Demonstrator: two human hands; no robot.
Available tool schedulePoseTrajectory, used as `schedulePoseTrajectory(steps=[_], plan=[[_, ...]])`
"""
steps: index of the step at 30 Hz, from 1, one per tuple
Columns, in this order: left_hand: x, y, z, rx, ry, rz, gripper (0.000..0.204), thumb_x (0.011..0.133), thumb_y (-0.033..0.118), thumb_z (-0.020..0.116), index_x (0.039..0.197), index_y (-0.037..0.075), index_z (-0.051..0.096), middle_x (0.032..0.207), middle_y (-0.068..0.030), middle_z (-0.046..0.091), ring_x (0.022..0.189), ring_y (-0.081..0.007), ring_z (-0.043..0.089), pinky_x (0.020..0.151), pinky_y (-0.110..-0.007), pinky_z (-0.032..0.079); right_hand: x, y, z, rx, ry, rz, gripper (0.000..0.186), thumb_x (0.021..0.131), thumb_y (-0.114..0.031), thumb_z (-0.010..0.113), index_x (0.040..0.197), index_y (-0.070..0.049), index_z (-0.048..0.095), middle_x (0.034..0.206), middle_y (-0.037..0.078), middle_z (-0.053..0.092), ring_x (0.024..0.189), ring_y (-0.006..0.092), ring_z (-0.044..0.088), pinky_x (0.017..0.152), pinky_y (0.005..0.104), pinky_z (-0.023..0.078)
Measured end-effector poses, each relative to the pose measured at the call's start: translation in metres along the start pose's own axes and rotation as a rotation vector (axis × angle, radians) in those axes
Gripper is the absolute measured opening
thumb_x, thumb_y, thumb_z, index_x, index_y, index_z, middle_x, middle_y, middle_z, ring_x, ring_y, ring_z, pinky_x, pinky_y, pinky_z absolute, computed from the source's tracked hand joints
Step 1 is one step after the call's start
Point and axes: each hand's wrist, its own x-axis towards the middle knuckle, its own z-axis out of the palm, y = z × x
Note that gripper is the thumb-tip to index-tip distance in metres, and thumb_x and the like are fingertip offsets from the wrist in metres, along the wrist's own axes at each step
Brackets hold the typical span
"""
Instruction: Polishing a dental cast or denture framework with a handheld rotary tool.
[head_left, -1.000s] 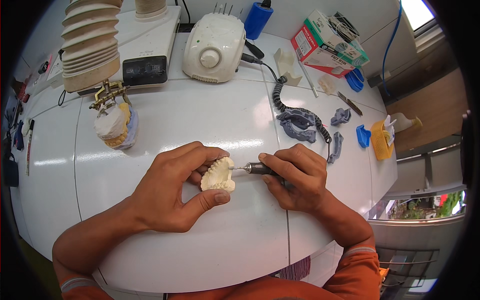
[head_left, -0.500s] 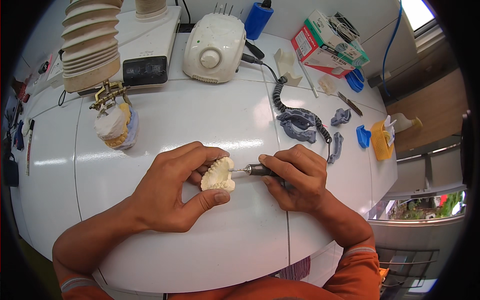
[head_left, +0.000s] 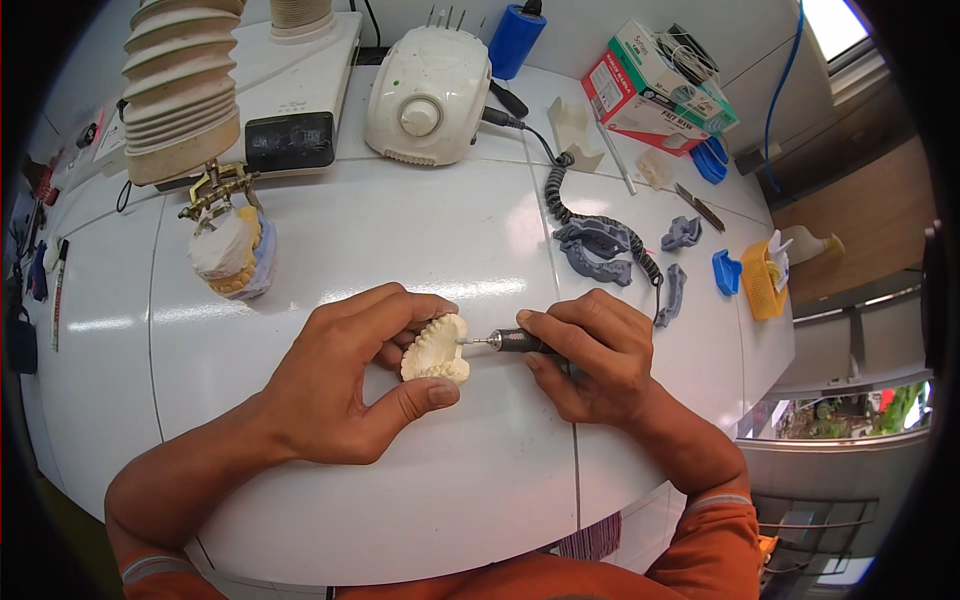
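Observation:
Between the thumb and fingers of my left hand (head_left: 350,375) sits a cream plaster dental model (head_left: 432,350), a horseshoe arch with teeth along its left side. My right hand (head_left: 598,355) grips a black and silver rotary handpiece (head_left: 515,341) like a pen. The handpiece points left, and its thin bur tip reaches the inner edge of the model; I cannot tell whether it is touching. A coiled black cord (head_left: 560,200) runs from the handpiece up to a white control unit (head_left: 418,115) with a round knob.
A brass articulator (head_left: 222,190) holding plaster models stands at the left below a ribbed hose (head_left: 183,90). Grey impression pieces (head_left: 595,252), a knife (head_left: 700,207), a yellow basket (head_left: 763,282) and boxes (head_left: 655,95) lie to the right on the white table (head_left: 400,510).

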Motion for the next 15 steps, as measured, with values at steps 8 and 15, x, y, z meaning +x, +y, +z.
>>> schedulePoseTrajectory(steps=[8, 15], plan=[[-0.0003, -0.0009, 0.0004, -0.004, 0.008, 0.005, 0.059, 0.096, 0.022, 0.086, 0.144, -0.009, 0.068, 0.117, -0.0174, 0.074, 0.1, -0.0246, 0.077, 0.087, -0.035, 0.064, -0.0007, 0.0003, 0.0007, 0.001, -0.008, 0.002, 0.046, 0.073, -0.007, 0.092, 0.119, -0.005, 0.085, 0.092, 0.006, 0.075, 0.071, 0.0218, 0.066, 0.06, 0.0346, 0.052], [0.0, -0.0007, -0.0001, -0.005, 0.006, 0.012, 0.059, 0.096, 0.021, 0.086, 0.144, -0.009, 0.068, 0.117, -0.0172, 0.074, 0.1, -0.0244, 0.077, 0.087, -0.035, 0.064, 0.0005, -0.0003, -0.0004, 0.0, -0.005, 0.006, 0.045, 0.074, -0.006, 0.091, 0.118, -0.005, 0.084, 0.091, 0.006, 0.075, 0.07, 0.0215, 0.066, 0.06, 0.0347, 0.052]])
